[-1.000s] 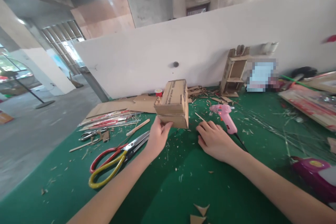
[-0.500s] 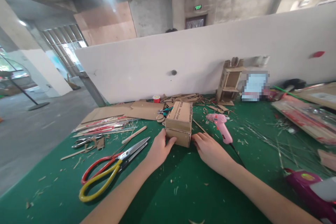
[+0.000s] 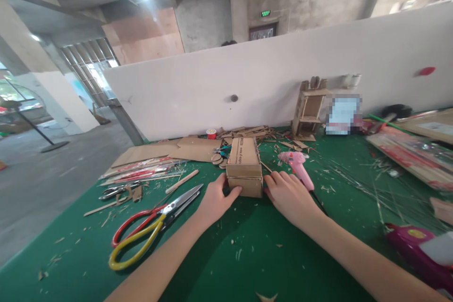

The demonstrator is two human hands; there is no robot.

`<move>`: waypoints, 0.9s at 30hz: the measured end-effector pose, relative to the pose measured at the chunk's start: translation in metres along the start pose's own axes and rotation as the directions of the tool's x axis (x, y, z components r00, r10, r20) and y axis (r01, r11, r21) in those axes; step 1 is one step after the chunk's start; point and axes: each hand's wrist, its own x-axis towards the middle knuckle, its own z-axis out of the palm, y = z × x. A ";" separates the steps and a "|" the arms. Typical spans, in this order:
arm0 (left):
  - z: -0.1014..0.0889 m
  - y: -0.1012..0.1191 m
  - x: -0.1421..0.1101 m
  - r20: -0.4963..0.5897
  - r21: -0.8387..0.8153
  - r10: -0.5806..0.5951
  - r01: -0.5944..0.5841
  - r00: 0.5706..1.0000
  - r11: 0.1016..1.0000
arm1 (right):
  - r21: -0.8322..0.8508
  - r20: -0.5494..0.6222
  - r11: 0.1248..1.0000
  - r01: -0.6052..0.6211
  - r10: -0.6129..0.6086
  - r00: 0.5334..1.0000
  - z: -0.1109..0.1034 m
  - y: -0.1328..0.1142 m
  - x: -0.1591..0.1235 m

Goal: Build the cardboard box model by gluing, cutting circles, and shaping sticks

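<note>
A small cardboard box with printed lettering on top sits on the green table in front of me. It has a seam across its near face. My left hand grips its left side, thumb on the lower front face and the other fingers hidden behind the edge. Against the lower right edge lies my right hand, its fingers curled together; the fingertips are partly hidden. A thin wooden stick on the table runs towards the right-hand fingers. Close by on the right lies a pink glue gun.
Large scissors with red and yellow handles lie left of my forearm. Cardboard sheets and scraps line the back. A small cardboard shelf stands before the white partition. A purple device is at right.
The box has come down onto the table from my raised left hand, turned and shifted slightly right. My right hand has closed in on its right side. The view has tilted up.
</note>
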 end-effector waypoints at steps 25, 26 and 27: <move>-0.055 -0.033 0.031 -0.097 0.609 -0.088 0.129 0.991 0.783 | -0.137 0.075 0.984 -0.117 0.128 0.989 0.001 0.003 -0.005; -0.055 -0.032 0.031 -0.100 0.636 -0.081 0.126 0.992 0.761 | -0.136 0.072 0.983 -0.123 0.133 0.988 0.001 0.003 -0.006; -0.056 -0.031 0.031 -0.105 0.664 -0.073 0.125 0.992 0.737 | -0.134 0.069 0.983 -0.127 0.137 0.988 0.001 0.003 -0.006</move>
